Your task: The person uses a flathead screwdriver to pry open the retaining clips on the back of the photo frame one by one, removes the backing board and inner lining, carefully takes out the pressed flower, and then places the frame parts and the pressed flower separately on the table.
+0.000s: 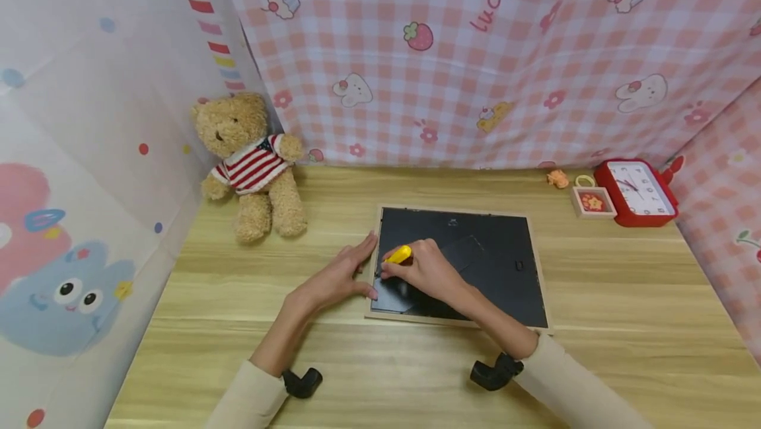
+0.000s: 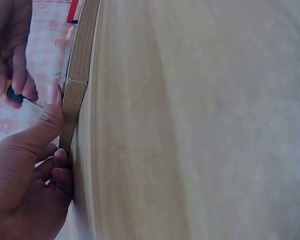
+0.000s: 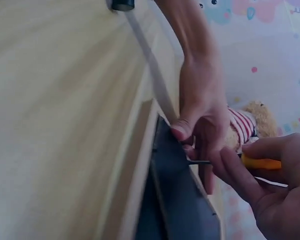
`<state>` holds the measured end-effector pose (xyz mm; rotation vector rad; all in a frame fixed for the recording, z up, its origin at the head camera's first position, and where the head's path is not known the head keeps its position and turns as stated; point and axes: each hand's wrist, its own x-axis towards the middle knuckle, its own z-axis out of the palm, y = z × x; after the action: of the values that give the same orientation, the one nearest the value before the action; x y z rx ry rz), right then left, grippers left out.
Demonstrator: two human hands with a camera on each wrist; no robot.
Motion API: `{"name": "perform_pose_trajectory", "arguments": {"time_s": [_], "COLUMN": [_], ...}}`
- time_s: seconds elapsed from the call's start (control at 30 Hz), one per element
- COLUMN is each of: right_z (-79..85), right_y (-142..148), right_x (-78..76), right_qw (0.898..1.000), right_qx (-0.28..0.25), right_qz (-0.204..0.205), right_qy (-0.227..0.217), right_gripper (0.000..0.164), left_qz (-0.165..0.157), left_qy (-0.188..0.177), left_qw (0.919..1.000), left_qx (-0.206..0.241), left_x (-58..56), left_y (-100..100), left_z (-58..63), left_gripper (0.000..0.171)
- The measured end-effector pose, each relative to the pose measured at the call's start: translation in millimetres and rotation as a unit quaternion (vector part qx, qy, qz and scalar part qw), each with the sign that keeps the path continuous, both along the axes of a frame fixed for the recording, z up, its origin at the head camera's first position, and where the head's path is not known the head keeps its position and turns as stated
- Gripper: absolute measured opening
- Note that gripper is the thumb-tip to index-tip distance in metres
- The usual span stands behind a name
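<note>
A picture frame [image 1: 543, 283] with a light wooden rim and black backing board [image 1: 496, 270] lies back-up on the table. Thumb and fingers of my left hand [image 1: 339, 277] rest against its left rim, the thumb near the front corner. In my right hand [image 1: 436, 275] I pinch a screwdriver [image 1: 399, 255] by its yellow handle. Its thin metal shaft [image 3: 200, 162] shows in the right wrist view, reaching the backing's edge beside my left hand. Whether the tip is under anything there is hidden. A stand leg [image 1: 466, 254] lies flat on the board.
A teddy bear [image 1: 250, 164] in a striped shirt sits at the back left. At the back right stand a red clock [image 1: 639, 192], a small framed box [image 1: 593, 203], a yellow ring [image 1: 584, 180] and an orange trinket [image 1: 557, 179]. Patterned cloths hang behind and beside the wooden table [image 1: 624, 323].
</note>
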<state>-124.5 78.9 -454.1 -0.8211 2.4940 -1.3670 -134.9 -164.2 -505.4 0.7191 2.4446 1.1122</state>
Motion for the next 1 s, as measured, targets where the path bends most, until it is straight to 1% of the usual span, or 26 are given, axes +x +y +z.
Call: {"name": "perform_pose_trajectory", "arguments": {"time_s": [0.07, 0.13, 0.23, 0.33, 0.43, 0.53, 0.63, 0.7, 0.8, 0.87, 0.97, 1.0], "right_z": [4.2, 6.5, 10.6, 14.4, 16.7, 20.9, 26.3, 29.7, 31.3, 27.1, 15.4, 10.4], "right_y": [-4, -8, -14, -21, -28, -31, -29, -23, -13, -4, 12, 17], "right_x": [-5.3, -8.9, -10.2, -9.0, -8.4, -8.8, -10.0, -12.1, -19.7, -27.9, -38.6, -41.2], "right_qw": [1.0, 0.999, 0.999, 0.998, 0.995, 0.993, 0.994, 0.996, 0.999, 0.999, 0.994, 0.992], "right_qx": [0.012, 0.029, 0.048, 0.06, 0.075, 0.092, 0.098, 0.084, 0.048, 0.006, -0.04, -0.052], "right_qz": [0.004, 0.012, 0.019, 0.017, 0.022, 0.027, 0.026, 0.017, -0.014, -0.046, -0.1, -0.113], "right_qy": [-0.012, -0.007, 0.01, 0.032, 0.053, 0.061, 0.047, 0.027, 0.01, -0.009, -0.025, -0.031], "right_gripper": [0.018, 0.017, 0.014, 0.014, 0.017, 0.02, 0.019, 0.017, 0.016, 0.019, 0.023, 0.024], "left_qz": [0.004, 0.006, 0.011, 0.009, 0.013, 0.018, 0.014, 0.008, 0.002, 0.001, -0.001, -0.002], "left_qy": [-0.004, -0.003, -0.003, 0.002, -0.007, -0.018, -0.011, -0.005, 0.003, 0.006, 0.009, 0.009], "left_qw": [1.0, 0.9999, 0.9998, 0.9997, 0.9993, 0.9988, 0.9992, 0.9997, 1.0, 1.0, 1.0, 1.0], "left_qx": [0.004, 0.008, 0.017, 0.024, 0.034, 0.042, 0.035, 0.024, 0.007, 0.003, 0.002, 0.003], "left_x": [-1.1, -2.6, -5.1, -7.3, -8.3, -8.2, -7.5, -6.9, -6.8, -7.6, -8.7, -8.9], "left_y": [0, -1, -3, -6, -8, -8, -7, -6, -4, -3, -2, -1], "left_z": [-2.9, -7.1, -13.8, -19.2, -23.2, -22.7, -18.6, -15.2, -11.0, -9.7, -9.0, -9.0], "left_gripper": [0.117, 0.118, 0.118, 0.12, 0.12, 0.12, 0.119, 0.119, 0.119, 0.12, 0.123, 0.125]}}
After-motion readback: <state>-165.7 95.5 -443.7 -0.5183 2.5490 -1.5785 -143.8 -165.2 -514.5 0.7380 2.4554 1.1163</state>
